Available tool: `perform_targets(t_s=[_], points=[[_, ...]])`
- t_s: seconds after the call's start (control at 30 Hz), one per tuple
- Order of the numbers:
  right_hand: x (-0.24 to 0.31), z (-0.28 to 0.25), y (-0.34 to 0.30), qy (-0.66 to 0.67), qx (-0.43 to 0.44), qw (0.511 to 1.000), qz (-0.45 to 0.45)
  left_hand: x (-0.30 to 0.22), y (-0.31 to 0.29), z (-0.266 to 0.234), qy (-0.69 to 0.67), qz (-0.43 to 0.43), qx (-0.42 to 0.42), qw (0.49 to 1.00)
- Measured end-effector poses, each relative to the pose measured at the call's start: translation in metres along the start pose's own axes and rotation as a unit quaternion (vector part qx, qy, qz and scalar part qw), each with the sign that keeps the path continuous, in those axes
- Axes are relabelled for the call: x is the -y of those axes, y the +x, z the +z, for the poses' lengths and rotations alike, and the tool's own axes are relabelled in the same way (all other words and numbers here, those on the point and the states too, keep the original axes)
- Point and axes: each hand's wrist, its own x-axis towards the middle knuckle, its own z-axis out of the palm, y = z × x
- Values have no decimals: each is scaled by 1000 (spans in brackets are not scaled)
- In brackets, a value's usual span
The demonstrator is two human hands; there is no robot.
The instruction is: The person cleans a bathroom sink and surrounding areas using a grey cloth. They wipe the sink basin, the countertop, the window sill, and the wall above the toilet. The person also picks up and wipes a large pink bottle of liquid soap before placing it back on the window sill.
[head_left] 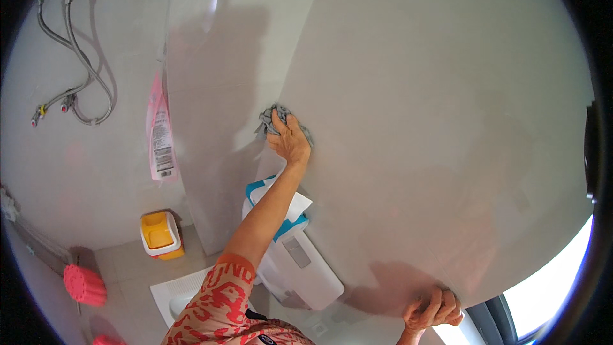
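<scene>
Two bare hands are seen. One grey cloth (266,118) is held bunched against the pale wall (415,121) under the half-closed fingers of the left hand (292,145). The right hand (434,310) is kept low near the bright window (552,281), its fingers curled; whether anything is gripped there cannot be told. Two metal hoses (69,19) are hung at upper left, with two loose ends. One pink packet (161,134) is hung on the wall below them. On the floor, one yellow-and-white bin (171,254) and one white ribbed basin (167,289) are seen, the latter partly hidden by the patterned sleeve (214,300). Two red objects (84,284) are found at lower left, one cut off by the edge. One blue-and-white tissue pack (290,226) and one white box (319,275) are partly covered by the left forearm (263,227).
</scene>
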Motion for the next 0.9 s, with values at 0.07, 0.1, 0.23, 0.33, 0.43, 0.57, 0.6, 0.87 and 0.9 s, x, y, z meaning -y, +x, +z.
perform_targets(t_s=[0.07,0.1,0.23,0.33,0.43,0.57,0.6,0.87,0.9], points=[[0,0,1,5,-1,1000,3,1,-19,-2,-5,47,30,998],[0,0,4,2,2,1000,1,2,-31,-2,-7,69,45,997],[-1,3,0,-1,8,1000,3,-11,-93,-7,-37,251,45,966],[-2,5,-2,-6,3,1000,6,-15,-123,-12,-36,349,82,933],[1,7,1,2,-13,1000,5,-14,-131,-15,-35,406,114,906],[-3,7,3,16,-31,999,-5,-23,-116,-16,-59,446,141,882],[1,6,13,10,-59,998,-13,-27,-108,-15,-59,447,143,881],[11,2,15,21,-16,1000,15,-69,-26,-10,-63,400,137,904],[10,3,18,26,-17,999,13,-74,-18,-10,-67,399,133,905]])
